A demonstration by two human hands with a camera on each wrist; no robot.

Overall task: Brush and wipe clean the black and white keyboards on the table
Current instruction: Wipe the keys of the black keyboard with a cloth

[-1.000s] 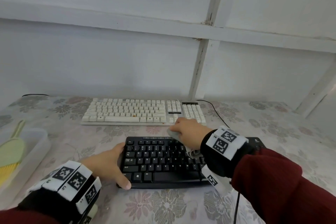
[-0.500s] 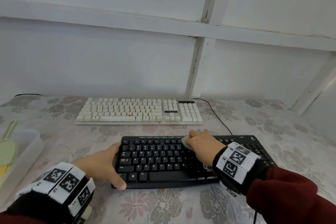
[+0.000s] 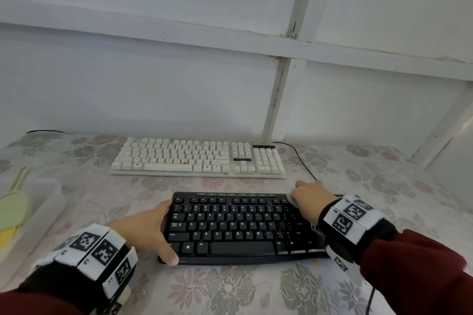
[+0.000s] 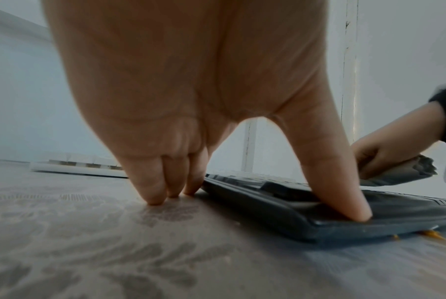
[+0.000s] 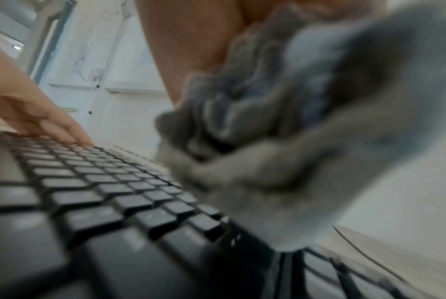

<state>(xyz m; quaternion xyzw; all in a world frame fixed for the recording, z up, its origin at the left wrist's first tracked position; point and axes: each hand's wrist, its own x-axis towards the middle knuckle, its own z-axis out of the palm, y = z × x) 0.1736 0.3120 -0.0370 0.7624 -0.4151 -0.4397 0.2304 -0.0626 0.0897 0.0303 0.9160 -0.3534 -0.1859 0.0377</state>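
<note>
The black keyboard [image 3: 243,227] lies near me, with the white keyboard [image 3: 199,158] behind it. My left hand [image 3: 153,227] braces the black keyboard's left end: the thumb [image 4: 344,192] presses on its front left corner, and the straight fingers [image 4: 152,182] touch the table beside its edge. My right hand [image 3: 311,199] grips a bunched grey cloth [image 3: 291,199] and presses it on the upper right of the main key block. The cloth [image 5: 267,141] fills the blurred right wrist view above the keys.
A clear plastic box [image 3: 38,212] at the left holds a green and yellow brush [image 3: 12,210]. A black cable [image 3: 302,158] runs from the white keyboard past my right hand. Orange crumbs [image 4: 431,233] lie by the black keyboard's front edge. The white wall stands just behind.
My right hand has slid the cloth to the right along the black keyboard's top rows, from near the middle to the right side. The left hand has stayed in place.
</note>
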